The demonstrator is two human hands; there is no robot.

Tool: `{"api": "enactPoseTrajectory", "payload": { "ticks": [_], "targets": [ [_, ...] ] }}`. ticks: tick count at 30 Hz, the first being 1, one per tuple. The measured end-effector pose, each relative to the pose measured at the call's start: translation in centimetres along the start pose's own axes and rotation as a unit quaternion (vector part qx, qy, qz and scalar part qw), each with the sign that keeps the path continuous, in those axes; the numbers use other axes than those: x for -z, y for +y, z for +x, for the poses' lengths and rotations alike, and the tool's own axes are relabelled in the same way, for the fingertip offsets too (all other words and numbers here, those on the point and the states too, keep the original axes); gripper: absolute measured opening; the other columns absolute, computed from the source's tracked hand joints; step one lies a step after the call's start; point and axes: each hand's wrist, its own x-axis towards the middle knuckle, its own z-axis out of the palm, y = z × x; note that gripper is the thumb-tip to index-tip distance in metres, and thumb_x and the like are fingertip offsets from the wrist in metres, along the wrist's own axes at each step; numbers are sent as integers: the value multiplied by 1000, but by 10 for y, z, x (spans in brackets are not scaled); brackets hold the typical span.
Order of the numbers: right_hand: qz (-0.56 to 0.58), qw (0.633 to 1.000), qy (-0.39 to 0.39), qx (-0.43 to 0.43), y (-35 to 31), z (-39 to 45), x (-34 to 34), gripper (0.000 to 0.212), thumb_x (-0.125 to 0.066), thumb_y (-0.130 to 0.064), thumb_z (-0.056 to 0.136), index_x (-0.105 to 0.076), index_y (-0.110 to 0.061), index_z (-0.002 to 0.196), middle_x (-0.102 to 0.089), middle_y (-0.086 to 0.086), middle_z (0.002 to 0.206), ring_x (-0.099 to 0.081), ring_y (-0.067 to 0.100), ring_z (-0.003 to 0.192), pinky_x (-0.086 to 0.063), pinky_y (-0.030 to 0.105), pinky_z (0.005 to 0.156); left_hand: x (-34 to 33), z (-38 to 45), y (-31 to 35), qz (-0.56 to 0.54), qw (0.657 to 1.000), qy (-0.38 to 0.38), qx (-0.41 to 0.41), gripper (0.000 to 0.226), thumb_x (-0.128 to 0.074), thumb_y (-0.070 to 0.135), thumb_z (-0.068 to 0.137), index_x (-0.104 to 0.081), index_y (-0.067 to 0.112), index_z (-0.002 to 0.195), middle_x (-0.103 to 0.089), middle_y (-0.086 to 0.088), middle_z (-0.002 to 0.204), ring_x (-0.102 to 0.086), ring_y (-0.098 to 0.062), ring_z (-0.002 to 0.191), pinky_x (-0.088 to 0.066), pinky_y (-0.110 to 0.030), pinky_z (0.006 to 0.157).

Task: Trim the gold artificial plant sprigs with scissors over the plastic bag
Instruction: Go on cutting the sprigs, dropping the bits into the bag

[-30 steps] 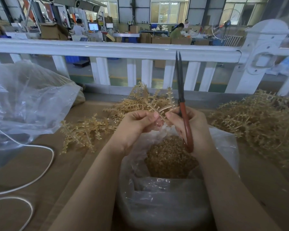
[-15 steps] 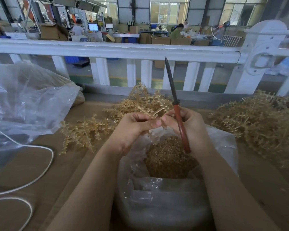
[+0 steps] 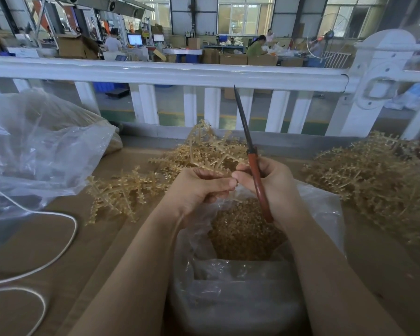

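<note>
While both hands' fingers pinch it, gold sprig point(image 3: 205, 163) looks spiky, pale (right hand point(image 3: 272, 183) w/ scissors point(image 3: 252, 161)).

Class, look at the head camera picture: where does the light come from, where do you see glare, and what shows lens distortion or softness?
Head view: daylight comes from the far windows; glare streaks the white railing and the clear plastic bag; the wide lens bows the railing and tilts the post; the scissors and both hands are fairly sharp, the background workers soft.
</note>
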Motion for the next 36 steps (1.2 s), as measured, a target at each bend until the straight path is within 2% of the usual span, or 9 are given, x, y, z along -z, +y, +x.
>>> {"api": "enactPoseTrajectory", "payload": {
  "ticks": [3,6,8,11,16,20,23,30,36],
  "targets": [
    [-35,999,-4,8,1,0,3,16,-85,-29,77,-73,-23,84,-74,-11,79,-70,6,77,-54,29,79,1,0,0,-8,1000,15,2,21,-84,24,60,-79,11,76,-74,-7,73,-68,-10,67,-45,-15,56],
    [-94,995,2,25,2,1,9,36,-85,-56,63,-70,-29,82,-71,-20,79,-66,-5,78,-45,22,70,5,2,0,-40,997,70,-7,16,-83,17,64,-77,8,75,-72,-11,73,-64,-13,65,-46,-18,57],
    [-137,990,-7,41,2,1,11,43,-81,-71,54,-68,-42,82,-68,-30,80,-62,-12,79,-43,20,69,8,3,1,-64,992,103,-18,7,-81,5,71,-75,4,74,-69,-11,70,-57,-12,59,-44,-19,55],
    [-195,977,-43,71,1,-2,12,40,-71,-81,54,-59,-60,86,-63,-38,80,-60,-15,79,-43,22,69,15,2,3,-91,987,130,-38,14,-80,2,69,-72,-3,78,-66,-15,73,-53,-10,53,-45,-19,51],
    [-323,940,-64,92,3,-4,14,49,-56,-92,57,-54,-52,86,-54,-50,90,-50,-24,88,-37,15,63,23,2,5,-96,985,123,-72,19,-78,5,67,-69,-6,80,-67,-15,75,-60,-12,59,-49,-19,56],
    [-377,920,-58,93,10,-3,16,51,-53,-95,60,-51,-53,88,-60,-37,82,-54,-16,75,-34,12,60,25,4,3,-93,984,121,-95,15,-71,-8,78,-67,-12,92,-67,-18,77,-62,-17,65,-51,-20,58],
    [-397,911,-54,98,16,-1,16,61,-49,-98,59,-52,-47,91,-61,-30,81,-54,-12,73,-34,11,57,26,3,2,-85,984,110,-111,25,-65,-14,81,-61,-19,106,-67,-18,75,-65,-18,66,-54,-23,63],
    [-402,908,-46,107,15,-1,15,75,-41,-103,53,-56,-42,93,-62,-25,78,-55,-8,70,-36,14,56,26,3,2,-59,985,94,-135,19,-67,-14,79,-65,-12,99,-70,-12,72,-67,-20,69,-55,-27,69],
    [-417,901,-34,113,14,-1,16,72,-48,-99,56,-62,-38,92,-62,-23,73,-55,-7,66,-37,15,54,26,4,2,-50,984,88,-144,12,-67,-13,80,-68,-4,88,-71,-13,76,-68,-21,73,-56,-27,74]
  ]
}}
